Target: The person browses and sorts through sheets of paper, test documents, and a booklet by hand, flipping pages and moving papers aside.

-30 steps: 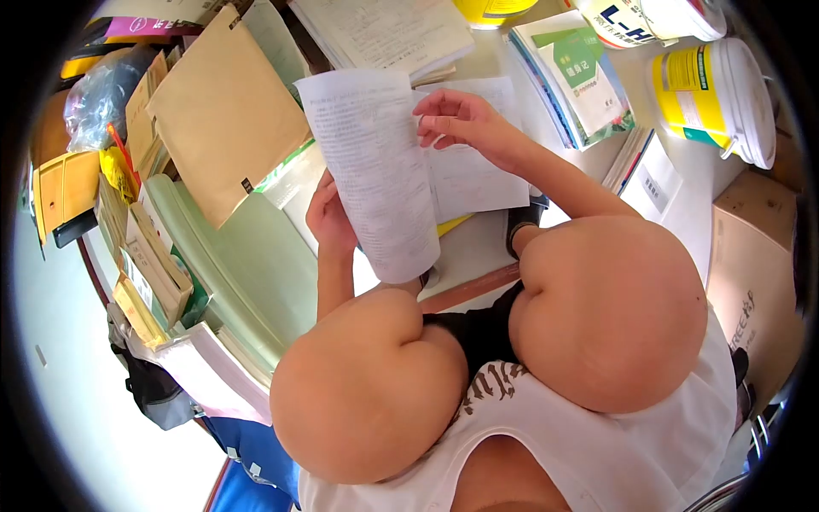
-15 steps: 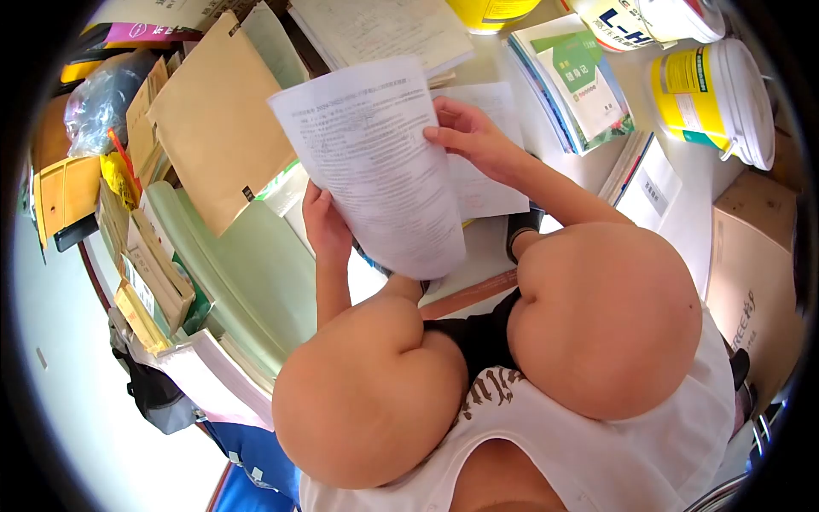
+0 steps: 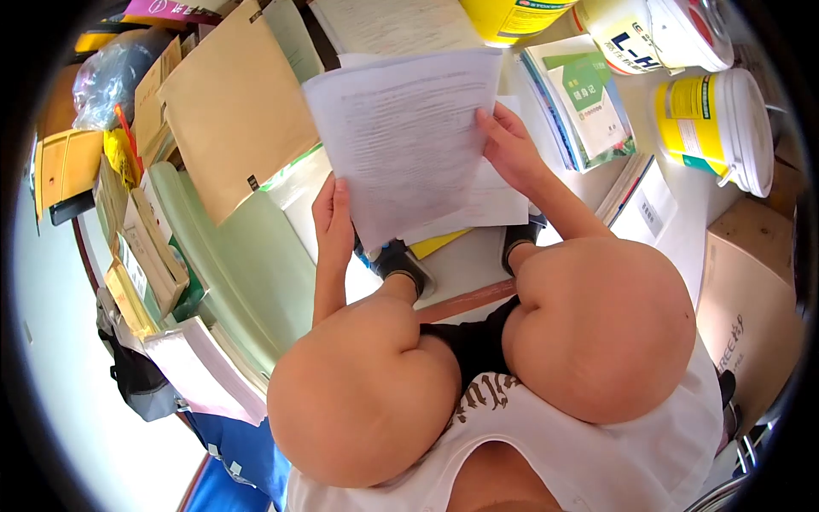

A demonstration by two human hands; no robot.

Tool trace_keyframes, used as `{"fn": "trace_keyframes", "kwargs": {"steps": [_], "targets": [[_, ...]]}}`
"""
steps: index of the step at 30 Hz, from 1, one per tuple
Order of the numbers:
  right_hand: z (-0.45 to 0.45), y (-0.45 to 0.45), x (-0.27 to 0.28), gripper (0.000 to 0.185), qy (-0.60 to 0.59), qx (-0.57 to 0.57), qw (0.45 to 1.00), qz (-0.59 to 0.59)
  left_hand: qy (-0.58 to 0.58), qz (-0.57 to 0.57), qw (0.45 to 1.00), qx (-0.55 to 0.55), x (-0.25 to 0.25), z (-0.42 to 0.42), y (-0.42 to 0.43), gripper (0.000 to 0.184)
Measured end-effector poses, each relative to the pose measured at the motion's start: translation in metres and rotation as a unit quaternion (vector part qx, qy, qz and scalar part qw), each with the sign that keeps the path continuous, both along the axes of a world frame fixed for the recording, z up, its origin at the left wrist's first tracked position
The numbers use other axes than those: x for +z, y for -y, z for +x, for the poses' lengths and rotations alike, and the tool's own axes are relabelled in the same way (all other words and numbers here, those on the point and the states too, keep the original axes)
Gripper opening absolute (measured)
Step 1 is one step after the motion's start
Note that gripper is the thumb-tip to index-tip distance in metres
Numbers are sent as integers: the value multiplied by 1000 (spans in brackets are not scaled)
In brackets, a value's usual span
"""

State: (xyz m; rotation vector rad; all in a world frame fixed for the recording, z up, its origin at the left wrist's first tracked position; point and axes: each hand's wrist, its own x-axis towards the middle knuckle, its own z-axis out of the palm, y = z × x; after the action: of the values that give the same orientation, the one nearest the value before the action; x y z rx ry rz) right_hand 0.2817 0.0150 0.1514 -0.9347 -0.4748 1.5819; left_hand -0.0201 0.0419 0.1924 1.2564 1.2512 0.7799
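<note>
Between my two hands I hold a printed sheet of paper (image 3: 401,145), possibly more than one, with lines of small text too blurred to read. My left hand (image 3: 333,209) pinches its lower left edge, the thumb lying on the front. At the right edge, my right hand (image 3: 509,147) grips it with the thumb in front. Below the held pages, another white paper (image 3: 495,200) lies partly covered on the floor, and a yellow piece (image 3: 439,243) shows near my shoe.
A brown envelope (image 3: 239,111) leans at the left beside a green surface (image 3: 239,247). Stacked booklets (image 3: 589,102) lie at the right, near a yellow and white bucket (image 3: 704,128). A cardboard box (image 3: 746,299) stands farther right. More papers (image 3: 397,30) lie ahead.
The held paper has straightened out and shifted right, its right side lifting with my right hand. My left hand has moved slightly right. The yellow piece below has come into view.
</note>
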Motion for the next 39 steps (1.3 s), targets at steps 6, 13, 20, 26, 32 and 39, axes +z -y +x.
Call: {"fn": "trace_keyframes", "kwargs": {"steps": [6,13,20,26,32,39], "targets": [[1,-8,-18,38,-112,-23,992,-51,196,-118,973,-28,23,28,-7,43],[-14,-21,-50,34,-230,41,970,-67,110,-163,969,-151,40,76,-30,37],[-24,-15,-27,33,-125,162,974,-99,137,-145,969,-147,14,110,-37,20],[-2,-32,-43,34,35,-27,992,-119,119,-81,988,-63,-17,85,-36,17],[31,-6,-67,35,233,-119,960,-99,92,-127,987,-34,-25,40,-15,15],[48,17,-107,34,383,-78,915,-104,6,-104,994,-16,-83,9,0,16]]}}
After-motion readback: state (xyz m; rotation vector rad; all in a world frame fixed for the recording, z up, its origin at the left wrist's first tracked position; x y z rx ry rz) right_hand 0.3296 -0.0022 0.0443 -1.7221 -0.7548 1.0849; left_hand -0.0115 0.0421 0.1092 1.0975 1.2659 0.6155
